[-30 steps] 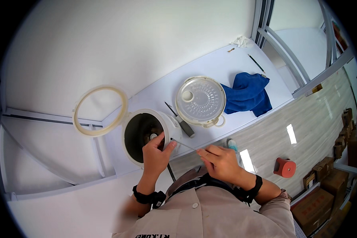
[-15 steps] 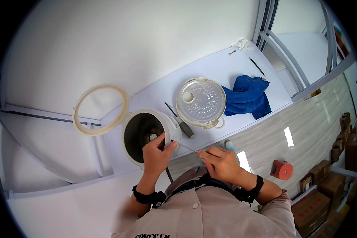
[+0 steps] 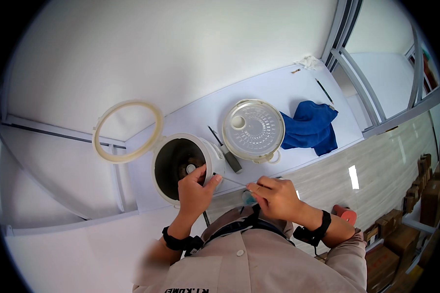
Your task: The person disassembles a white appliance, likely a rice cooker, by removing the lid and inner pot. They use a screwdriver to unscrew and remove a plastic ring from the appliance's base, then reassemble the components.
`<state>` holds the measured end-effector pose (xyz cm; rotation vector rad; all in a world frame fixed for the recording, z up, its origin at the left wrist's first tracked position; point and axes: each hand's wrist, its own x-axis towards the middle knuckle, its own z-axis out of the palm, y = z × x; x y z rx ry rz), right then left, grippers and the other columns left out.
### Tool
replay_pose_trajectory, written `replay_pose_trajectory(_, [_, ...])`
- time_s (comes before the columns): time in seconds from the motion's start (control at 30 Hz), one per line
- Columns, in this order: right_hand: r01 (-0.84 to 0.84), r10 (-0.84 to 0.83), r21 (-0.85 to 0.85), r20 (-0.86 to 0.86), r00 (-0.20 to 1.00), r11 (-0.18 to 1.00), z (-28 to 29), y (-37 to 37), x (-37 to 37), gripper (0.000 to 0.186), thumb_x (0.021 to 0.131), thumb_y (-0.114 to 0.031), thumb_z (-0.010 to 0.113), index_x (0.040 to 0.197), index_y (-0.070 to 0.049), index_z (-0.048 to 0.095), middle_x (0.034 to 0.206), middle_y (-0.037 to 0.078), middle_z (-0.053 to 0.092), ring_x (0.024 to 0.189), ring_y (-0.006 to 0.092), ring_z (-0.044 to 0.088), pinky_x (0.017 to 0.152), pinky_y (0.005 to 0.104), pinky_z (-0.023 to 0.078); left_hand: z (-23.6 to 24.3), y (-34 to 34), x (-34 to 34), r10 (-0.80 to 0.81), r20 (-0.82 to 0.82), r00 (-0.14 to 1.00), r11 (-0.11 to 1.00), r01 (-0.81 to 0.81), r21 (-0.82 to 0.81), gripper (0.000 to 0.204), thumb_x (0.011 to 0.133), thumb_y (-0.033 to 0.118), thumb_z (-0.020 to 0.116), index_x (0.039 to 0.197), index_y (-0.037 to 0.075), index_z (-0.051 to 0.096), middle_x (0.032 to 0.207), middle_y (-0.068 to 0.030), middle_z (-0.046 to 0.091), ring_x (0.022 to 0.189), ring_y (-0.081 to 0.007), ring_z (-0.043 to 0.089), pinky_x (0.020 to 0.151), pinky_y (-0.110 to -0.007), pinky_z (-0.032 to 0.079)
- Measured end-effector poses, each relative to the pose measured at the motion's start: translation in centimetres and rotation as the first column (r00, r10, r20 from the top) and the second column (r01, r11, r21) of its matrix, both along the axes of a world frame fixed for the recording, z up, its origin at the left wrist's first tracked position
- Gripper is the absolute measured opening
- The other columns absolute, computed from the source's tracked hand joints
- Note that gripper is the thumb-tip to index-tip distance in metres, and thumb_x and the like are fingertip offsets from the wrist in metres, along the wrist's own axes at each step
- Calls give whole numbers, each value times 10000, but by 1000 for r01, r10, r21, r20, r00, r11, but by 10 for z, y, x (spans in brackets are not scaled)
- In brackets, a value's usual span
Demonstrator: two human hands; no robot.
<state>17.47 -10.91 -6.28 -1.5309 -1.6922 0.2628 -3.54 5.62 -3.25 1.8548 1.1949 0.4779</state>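
A left hand holds the rim of a white cooker pot on the counter, fingers inside, thumb outside. The right hand pinches a thin rod (dark tip beside that thumb). Likely best: brace the rim, keep the rod aligned. A grey-handled tool crowds the right; beyond the near edge looks freer.
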Motion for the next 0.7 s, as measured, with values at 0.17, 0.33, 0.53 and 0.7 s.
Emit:
replay_pose_trajectory(0.17, [-91, 87, 44, 76, 993, 995, -5, 14, 25, 346, 809, -76, 785, 1149, -129, 757, 867, 21, 579, 667, 235, 660, 550, 381, 513, 1, 3, 0, 17, 8, 1000, 999, -17, -35, 429, 896, 135, 880, 1274, -31, 763, 1020, -145, 839, 920, -159, 799, 835, -298, 600])
replay_pose_trajectory(0.33, [-183, 180, 81, 53, 982, 980, -11, 32, 44, 340, 803, -80, 783, 1136, -143, 745, 868, 11, 578, 676, 232, 660, 553, 387, 514, 6, 1, 4, 38, -46, 998, 999, -39, -12, 423, 892, 145, 890, 1258, -30, 769, 1009, -142, 839, 901, -160, 798, 817, -297, 597])
replay_pose_trajectory(0.53, [-263, 259, 45, 83, 962, 964, -4, 51, 62, 381, 772, -63, 830, 1136, -164, 784, 910, 8, 654, 663, 248, 675, 542, 362, 518, 3, 1, 2, 63, -65, 996, 998, -63, 5, 421, 884, 166, 903, 1235, -30, 778, 972, -144, 835, 839, -151, 778, 776, -296, 585])
replay_pose_trajectory(0.7, [-211, 210, 56, 30, 977, 976, -23, 44, 47, 358, 839, -69, 791, 1188, -138, 753, 911, 28, 615, 685, 252, 681, 548, 384, 518, 12, 1, 7, 78, -90, 993, 995, -73, 64, 439, 878, 164, 897, 1270, 6, 780, 931, -141, 820, 747, -139, 717, 732, -298, 561])
